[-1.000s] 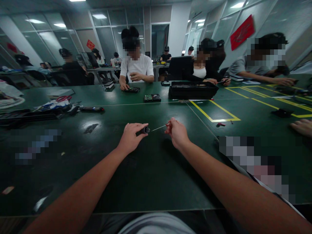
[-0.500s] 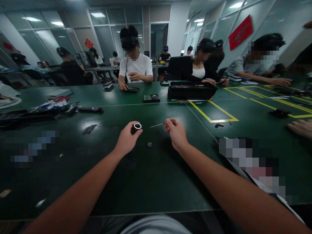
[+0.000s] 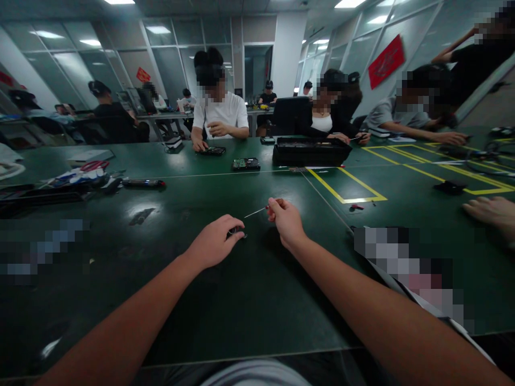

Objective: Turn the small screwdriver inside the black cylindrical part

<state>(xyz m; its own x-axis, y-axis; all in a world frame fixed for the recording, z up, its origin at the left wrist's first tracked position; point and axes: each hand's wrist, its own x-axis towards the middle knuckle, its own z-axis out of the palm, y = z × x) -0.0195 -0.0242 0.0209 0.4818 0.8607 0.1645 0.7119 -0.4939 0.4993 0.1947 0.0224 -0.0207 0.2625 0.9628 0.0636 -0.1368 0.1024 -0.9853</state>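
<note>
My left hand is low over the green table, its thumb and fingers curled around a black cylindrical part that they mostly cover. A small grey disc shows at the fingertips; whether they touch it I cannot tell. To the right, my right hand pinches the red end of a thin screwdriver. Its bare metal shaft points left, toward the left hand, with the tip just past the left fingertips and apart from the part.
Ahead lie a circuit-board device and a long black case. A dark pen-like tool and red-handled scissors are on the left. Another person's hand rests at the right; co-workers sit across the table.
My left hand has moved down and slightly right to the small disc, turning so the black part's bright ring no longer faces up. My right hand still holds the screwdriver. The view has shifted slightly.
</note>
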